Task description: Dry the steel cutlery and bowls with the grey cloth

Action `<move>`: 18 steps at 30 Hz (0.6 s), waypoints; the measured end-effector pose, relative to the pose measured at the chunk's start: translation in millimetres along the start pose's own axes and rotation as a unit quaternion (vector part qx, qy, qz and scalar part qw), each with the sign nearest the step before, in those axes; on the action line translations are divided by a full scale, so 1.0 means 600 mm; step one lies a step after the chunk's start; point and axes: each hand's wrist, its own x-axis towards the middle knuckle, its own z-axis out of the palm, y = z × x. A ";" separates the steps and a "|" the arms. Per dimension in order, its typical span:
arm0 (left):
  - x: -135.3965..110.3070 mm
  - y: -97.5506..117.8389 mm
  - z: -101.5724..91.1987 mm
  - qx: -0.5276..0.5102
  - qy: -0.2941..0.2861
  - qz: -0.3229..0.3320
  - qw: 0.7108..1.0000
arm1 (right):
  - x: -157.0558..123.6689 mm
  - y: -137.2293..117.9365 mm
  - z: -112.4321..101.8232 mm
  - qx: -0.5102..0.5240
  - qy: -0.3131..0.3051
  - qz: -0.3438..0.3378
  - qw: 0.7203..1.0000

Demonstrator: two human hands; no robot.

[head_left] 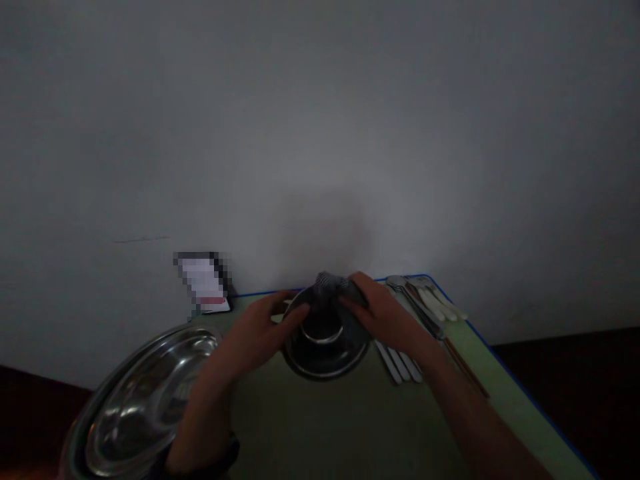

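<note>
A round metal bowl (pixel 320 363) is held up over the near middle of the table, with a bright ring showing at its centre. My left hand (pixel 265 330) grips the bowl's left side, its thumb lying over the rim. At the far right side of the bowl, my right hand (pixel 383 310) is closed on a dark grey cloth (pixel 333 285), which is pressed against the bowl and bunched up above its far edge. Some of my right fingers are hidden behind the cloth and bowl.
To the left stands a large shiny metal basin (pixel 145 400). A phone (pixel 207 283) leans against the wall (pixel 320 133). Several spoons, forks and knives with white handles (pixel 440 303) lie on the right of the green table (pixel 320 427), beside brown chopsticks (pixel 465 367).
</note>
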 end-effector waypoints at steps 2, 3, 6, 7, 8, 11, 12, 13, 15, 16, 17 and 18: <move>-0.005 -0.001 -0.002 0.019 -0.035 0.026 0.999 | -0.002 -0.006 -0.010 -0.017 -0.053 -0.064 0.996; -0.006 0.000 0.000 0.027 -0.048 0.042 0.998 | -0.003 -0.009 -0.011 -0.015 -0.061 -0.081 0.995; -0.004 0.009 0.009 0.021 -0.042 0.068 0.997 | -0.001 -0.014 -0.004 0.019 -0.011 -0.079 0.997; -0.002 0.011 0.011 0.010 -0.025 0.071 0.997 | 0.000 -0.015 0.000 0.034 0.028 -0.066 0.997; 0.000 0.013 0.014 -0.004 -0.006 0.072 0.997 | 0.000 -0.015 0.005 0.050 0.071 -0.048 0.995; 0.010 0.012 0.024 -0.065 0.088 0.072 0.991 | 0.002 -0.021 0.022 0.096 0.188 0.056 0.976; 0.014 0.010 0.029 -0.092 0.128 0.076 0.985 | 0.002 -0.023 0.028 0.114 0.209 0.097 0.967; 0.017 0.009 0.033 -0.123 0.164 0.079 0.976 | 0.002 -0.024 0.034 0.132 0.218 0.131 0.958; 0.021 0.006 0.040 -0.186 0.196 0.070 0.960 | 0.002 -0.023 0.043 0.162 0.205 0.166 0.951; 0.020 0.006 0.041 -0.213 0.187 0.055 0.957 | 0.003 -0.019 0.044 0.169 0.185 0.168 0.953; 0.019 0.006 0.039 -0.232 0.164 0.032 0.958 | 0.003 -0.014 0.042 0.168 0.158 0.166 0.959; 0.016 0.007 0.035 -0.241 0.131 0.004 0.962 | 0.003 -0.008 0.037 0.160 0.129 0.161 0.965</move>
